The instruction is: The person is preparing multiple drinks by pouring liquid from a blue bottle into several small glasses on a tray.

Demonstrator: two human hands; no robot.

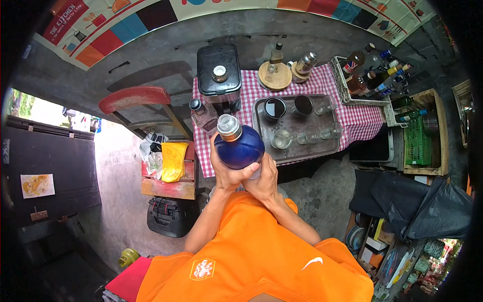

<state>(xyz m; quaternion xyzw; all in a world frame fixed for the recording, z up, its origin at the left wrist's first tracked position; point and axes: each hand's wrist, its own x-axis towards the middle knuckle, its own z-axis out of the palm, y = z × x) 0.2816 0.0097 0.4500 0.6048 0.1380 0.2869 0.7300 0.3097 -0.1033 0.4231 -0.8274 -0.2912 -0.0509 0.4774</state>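
A dark blue bottle (pixel 240 148) with a pourer-like clear top is held upright before my chest. My left hand (pixel 228 170) wraps its left side, the thumb across the front. My right hand (pixel 264 177) grips its lower right part. Just beyond, on the checked tablecloth, a clear glass bottle (pixel 206 117) with a dark cap stands to the left. On the right, a metal tray (pixel 298 151) carries two glasses of dark liquid, one of them a dark glass (pixel 275 108), and several clear glasses, the nearest being a clear glass (pixel 281 139).
A black lidded container (pixel 219 56) stands at the back of the table. Wooden lids top jars, one a round wooden lid (pixel 277 77). A wire basket (pixel 339 87) of bottles is at the right. A red-backed chair (pixel 136 98) holds a yellow bag (pixel 173 161) at the left.
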